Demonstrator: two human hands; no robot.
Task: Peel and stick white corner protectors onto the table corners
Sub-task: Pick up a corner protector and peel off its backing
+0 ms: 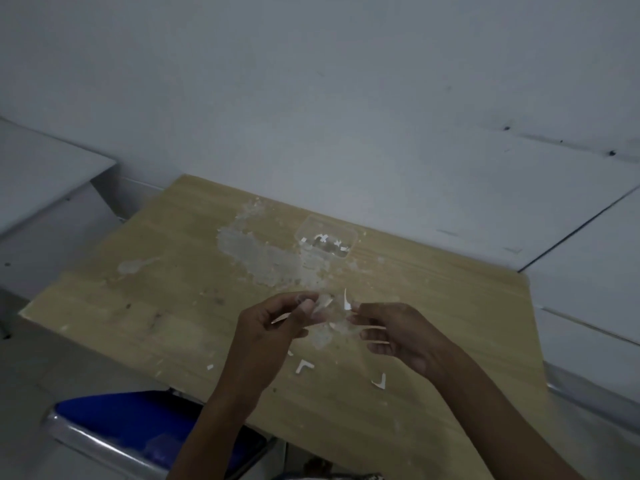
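Above the wooden table (138,306), my left hand (273,327) pinches a clear corner protector (323,303) between thumb and fingers. A thin white strip also pokes out of that hand's palm. My right hand (391,334) pinches a curling white backing strip (346,299) that stands up between the two hands, and more white strips lie across its curled fingers. Two white L-shaped pieces (304,367) (380,382) lie on the table below my hands. A clear plastic box (349,233) holding more white-backed protectors stands further back.
A scraped, whitish patch (256,251) covers the table's middle. A small white scrap (210,367) lies near the front edge. A blue chair seat (131,424) with a metal frame sits at the front left. White walls and white surfaces surround the table.
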